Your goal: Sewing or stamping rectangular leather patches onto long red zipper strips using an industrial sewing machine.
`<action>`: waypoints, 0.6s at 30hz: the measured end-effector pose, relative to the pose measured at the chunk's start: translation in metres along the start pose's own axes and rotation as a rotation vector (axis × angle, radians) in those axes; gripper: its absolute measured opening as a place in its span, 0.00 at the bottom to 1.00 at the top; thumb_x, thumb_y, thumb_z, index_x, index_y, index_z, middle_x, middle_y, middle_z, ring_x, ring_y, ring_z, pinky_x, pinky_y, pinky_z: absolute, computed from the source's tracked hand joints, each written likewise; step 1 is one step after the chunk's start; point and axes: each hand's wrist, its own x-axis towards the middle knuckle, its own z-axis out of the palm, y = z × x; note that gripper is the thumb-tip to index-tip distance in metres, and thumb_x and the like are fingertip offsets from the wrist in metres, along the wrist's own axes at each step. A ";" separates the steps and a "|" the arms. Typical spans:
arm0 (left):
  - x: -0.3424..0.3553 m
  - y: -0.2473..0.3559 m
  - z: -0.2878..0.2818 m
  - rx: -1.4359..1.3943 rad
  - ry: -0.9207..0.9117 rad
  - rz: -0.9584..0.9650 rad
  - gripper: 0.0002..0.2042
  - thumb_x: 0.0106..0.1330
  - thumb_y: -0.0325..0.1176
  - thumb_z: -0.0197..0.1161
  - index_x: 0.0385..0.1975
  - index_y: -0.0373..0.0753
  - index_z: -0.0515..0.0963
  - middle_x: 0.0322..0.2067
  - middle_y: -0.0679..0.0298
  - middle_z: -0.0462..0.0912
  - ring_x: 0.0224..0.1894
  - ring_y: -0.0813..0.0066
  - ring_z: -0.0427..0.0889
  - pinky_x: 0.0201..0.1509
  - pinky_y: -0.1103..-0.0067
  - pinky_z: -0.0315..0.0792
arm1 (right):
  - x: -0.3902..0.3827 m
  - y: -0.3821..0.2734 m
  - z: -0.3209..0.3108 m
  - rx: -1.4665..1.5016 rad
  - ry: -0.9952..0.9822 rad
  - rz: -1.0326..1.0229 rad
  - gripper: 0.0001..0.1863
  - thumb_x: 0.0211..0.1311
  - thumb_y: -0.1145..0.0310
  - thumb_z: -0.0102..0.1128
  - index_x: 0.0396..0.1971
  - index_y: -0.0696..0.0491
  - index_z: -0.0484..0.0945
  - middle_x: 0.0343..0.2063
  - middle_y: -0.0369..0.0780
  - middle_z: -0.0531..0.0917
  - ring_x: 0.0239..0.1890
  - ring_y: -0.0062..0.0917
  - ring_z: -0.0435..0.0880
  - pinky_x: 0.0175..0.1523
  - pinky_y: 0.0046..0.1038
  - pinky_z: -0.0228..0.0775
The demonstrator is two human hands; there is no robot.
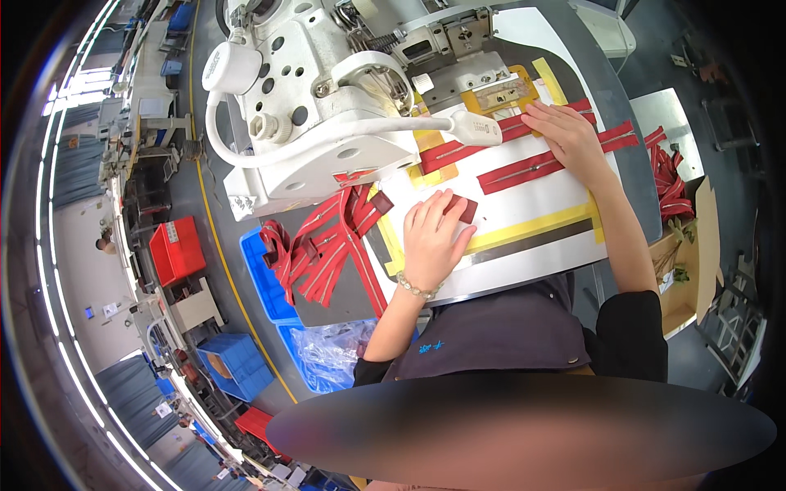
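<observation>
Under the white sewing machine's head [327, 106], one red zipper [449, 154] runs across the white work board [524, 214]. My right hand [569, 143] lies over this zipper's right part, its fingers stretched out flat beside a yellow-edged clamp plate [501, 96]. A second red zipper [524, 168] rests nearer to me and passes beneath my right wrist. My left hand [434, 237] is palm down on the board, fingers extended, next to a small dark red patch [467, 210]. Its fingertips partly cover the patch's left edge; whether they grip it is hidden.
Several red zippers [332, 245] are heaped left of the board, some hanging over the table edge. Blue bins [260, 278] stand below them, one with clear plastic [332, 352]. More zippers [670, 182] lie on the right beside a cardboard box [706, 245]. Yellow tape [532, 232] borders the board.
</observation>
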 end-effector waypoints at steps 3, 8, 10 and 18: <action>-0.002 -0.001 0.000 0.002 0.007 -0.007 0.20 0.53 0.37 0.70 0.47 0.41 0.78 0.52 0.59 0.77 0.57 0.60 0.73 0.60 0.63 0.63 | 0.000 0.001 0.001 0.002 0.011 0.000 0.18 0.55 0.79 0.59 0.47 0.52 0.80 0.52 0.38 0.81 0.59 0.28 0.76 0.61 0.33 0.68; -0.004 -0.001 0.000 -0.005 0.000 0.002 0.20 0.53 0.36 0.70 0.47 0.40 0.79 0.52 0.58 0.77 0.57 0.61 0.74 0.59 0.64 0.64 | -0.001 -0.002 0.000 -0.032 0.011 0.000 0.18 0.55 0.79 0.58 0.47 0.52 0.80 0.52 0.37 0.81 0.58 0.28 0.76 0.61 0.34 0.68; -0.006 -0.001 0.001 -0.024 0.030 0.008 0.19 0.52 0.34 0.71 0.45 0.40 0.80 0.50 0.59 0.78 0.54 0.60 0.76 0.57 0.67 0.64 | 0.000 -0.002 0.001 -0.041 0.005 -0.019 0.19 0.55 0.79 0.59 0.47 0.51 0.80 0.52 0.37 0.82 0.59 0.28 0.76 0.62 0.34 0.67; -0.009 0.000 -0.001 -0.033 0.041 0.000 0.19 0.52 0.33 0.71 0.45 0.41 0.80 0.50 0.59 0.79 0.54 0.61 0.76 0.58 0.66 0.64 | 0.003 -0.006 -0.003 -0.012 -0.006 -0.021 0.20 0.55 0.80 0.57 0.48 0.51 0.80 0.54 0.37 0.80 0.61 0.28 0.74 0.64 0.35 0.65</action>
